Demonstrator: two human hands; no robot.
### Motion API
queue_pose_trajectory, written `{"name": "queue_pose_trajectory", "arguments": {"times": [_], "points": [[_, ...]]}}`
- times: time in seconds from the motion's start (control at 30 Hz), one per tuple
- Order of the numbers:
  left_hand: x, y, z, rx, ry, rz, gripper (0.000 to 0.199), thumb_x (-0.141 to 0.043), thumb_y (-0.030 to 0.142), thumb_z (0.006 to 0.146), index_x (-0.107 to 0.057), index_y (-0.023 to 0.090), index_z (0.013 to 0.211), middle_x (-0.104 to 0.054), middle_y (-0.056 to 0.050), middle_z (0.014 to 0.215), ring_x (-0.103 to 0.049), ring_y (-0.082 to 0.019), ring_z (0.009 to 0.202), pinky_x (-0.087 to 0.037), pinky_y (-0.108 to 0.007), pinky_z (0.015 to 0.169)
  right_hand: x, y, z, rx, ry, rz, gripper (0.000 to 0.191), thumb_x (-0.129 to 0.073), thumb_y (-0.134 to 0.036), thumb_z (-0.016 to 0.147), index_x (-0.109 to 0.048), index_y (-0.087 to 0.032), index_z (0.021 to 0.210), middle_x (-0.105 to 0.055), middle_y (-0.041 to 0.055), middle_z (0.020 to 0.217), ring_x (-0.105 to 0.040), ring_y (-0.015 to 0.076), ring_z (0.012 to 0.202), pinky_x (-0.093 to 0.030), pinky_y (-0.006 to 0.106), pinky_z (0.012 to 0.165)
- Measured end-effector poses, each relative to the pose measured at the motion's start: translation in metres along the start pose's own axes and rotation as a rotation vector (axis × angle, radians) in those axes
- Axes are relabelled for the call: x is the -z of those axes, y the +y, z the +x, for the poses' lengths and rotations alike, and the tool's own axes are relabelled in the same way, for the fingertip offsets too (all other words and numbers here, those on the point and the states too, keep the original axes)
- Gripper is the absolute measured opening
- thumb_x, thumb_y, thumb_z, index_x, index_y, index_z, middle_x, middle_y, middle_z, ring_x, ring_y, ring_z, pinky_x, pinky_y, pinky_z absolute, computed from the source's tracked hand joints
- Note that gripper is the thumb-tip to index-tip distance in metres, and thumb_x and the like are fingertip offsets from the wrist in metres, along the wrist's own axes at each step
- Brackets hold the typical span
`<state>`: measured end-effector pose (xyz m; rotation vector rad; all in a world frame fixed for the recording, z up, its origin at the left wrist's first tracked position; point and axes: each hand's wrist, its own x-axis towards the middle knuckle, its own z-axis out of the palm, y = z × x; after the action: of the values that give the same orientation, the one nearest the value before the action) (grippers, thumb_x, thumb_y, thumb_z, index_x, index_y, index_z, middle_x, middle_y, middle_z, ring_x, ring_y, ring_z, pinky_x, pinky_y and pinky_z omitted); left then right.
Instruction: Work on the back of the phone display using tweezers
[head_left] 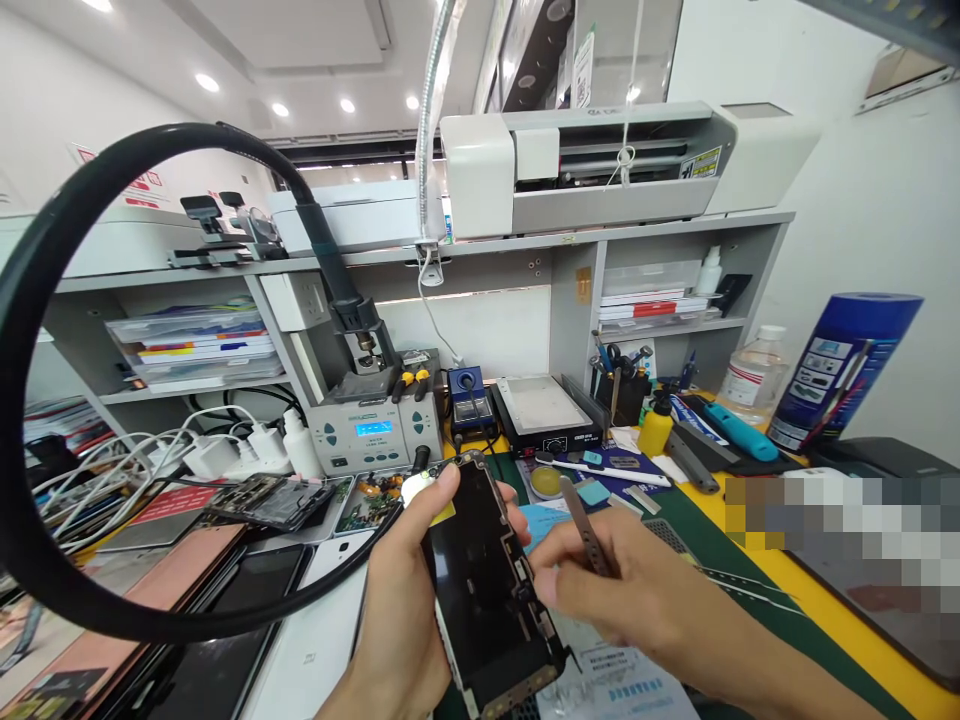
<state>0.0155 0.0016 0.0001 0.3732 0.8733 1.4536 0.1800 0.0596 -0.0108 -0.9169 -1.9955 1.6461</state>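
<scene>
— While the left hand grips that opened phone, what is the right one doing?

— Its fingers are pinched around metal tweezers, and the right hand sits just beside the phone's right edge. The tweezers stick up and away from the palm, tilted toward the back of the bench.

— How is the phone held?

— Tilted, top end away from the person, above the bench's front edge. The left fingers wrap it from the left side, thumb laid along the upper left corner. Its open interior faces up, dark, with small parts along the right side.

— What lies under it?

— A printed sheet on the green mat, which borders a yellow table top.

— And further back?

— A grey soldering station with a lit blue display, a thick black hose looping from it across the left. A yellow bottle stands near a teal tool, and a blue canister leans at right.
</scene>
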Motion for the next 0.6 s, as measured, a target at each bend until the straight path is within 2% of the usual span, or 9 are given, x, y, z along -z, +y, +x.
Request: {"name": "queue_pose_trajectory", "arguments": {"times": [0.07, 0.13, 0.23, 0.4, 0.6], "points": [[0.001, 0.000, 0.001, -0.020, -0.001, -0.014, 0.034, -0.061, 0.043, 0.087, -0.072, 0.011, 0.090, -0.069, -0.010, 0.079, -0.067, -0.018, 0.070, -0.054, -0.026, 0.068, -0.003, 0.001, 0.000, 0.013, 0.029, -0.103, 0.019, -0.067, -0.029, 0.089, -0.060, -0.020, 0.074, -0.027, -0.0097, 0.057, -0.026, 0.0119, 0.055, -0.019, 0.029, 0.053], [0.001, 0.000, 0.001, -0.036, -0.003, -0.020, 0.034, -0.061, 0.044, 0.087, -0.071, 0.011, 0.087, -0.068, -0.009, 0.078, -0.064, -0.016, 0.068, -0.052, -0.024, 0.065, -0.007, 0.001, 0.000, 0.031, 0.069, -0.183, 0.023, -0.066, -0.030, 0.091, -0.058, -0.021, 0.072, -0.026, -0.0094, 0.058, -0.025, 0.0124, 0.056, -0.019, 0.029, 0.052], [0.002, -0.001, 0.001, -0.042, 0.003, -0.022, 0.034, -0.062, 0.043, 0.087, -0.072, 0.011, 0.087, -0.067, -0.008, 0.078, -0.063, -0.016, 0.066, -0.052, -0.025, 0.063, -0.014, -0.001, 0.000, 0.042, 0.087, -0.200, 0.029, -0.059, -0.029, 0.096, -0.054, -0.021, 0.069, -0.027, -0.0090, 0.058, -0.025, 0.0125, 0.056, -0.019, 0.029, 0.051], [0.001, -0.003, 0.000, -0.051, 0.026, -0.030, 0.033, -0.065, 0.042, 0.085, -0.074, 0.011, 0.088, -0.068, -0.008, 0.078, -0.064, -0.017, 0.067, -0.053, -0.026, 0.064, -0.019, -0.002, -0.002, 0.127, 0.077, -0.169, 0.030, -0.051, -0.026, 0.100, -0.045, -0.022, 0.070, -0.033, -0.0079, 0.064, -0.028, 0.0124, 0.060, -0.027, 0.027, 0.055], [-0.002, -0.006, -0.004, -0.047, 0.055, -0.038, 0.036, -0.063, 0.044, 0.087, -0.076, 0.010, 0.088, -0.069, -0.011, 0.081, -0.066, -0.017, 0.067, -0.052, -0.023, 0.062, -0.018, 0.002, 0.001, 0.127, 0.107, -0.317, 0.038, -0.049, -0.023, 0.099, -0.033, -0.023, 0.064, -0.030, -0.0075, 0.063, -0.029, 0.0131, 0.059, -0.023, 0.029, 0.053]]}}
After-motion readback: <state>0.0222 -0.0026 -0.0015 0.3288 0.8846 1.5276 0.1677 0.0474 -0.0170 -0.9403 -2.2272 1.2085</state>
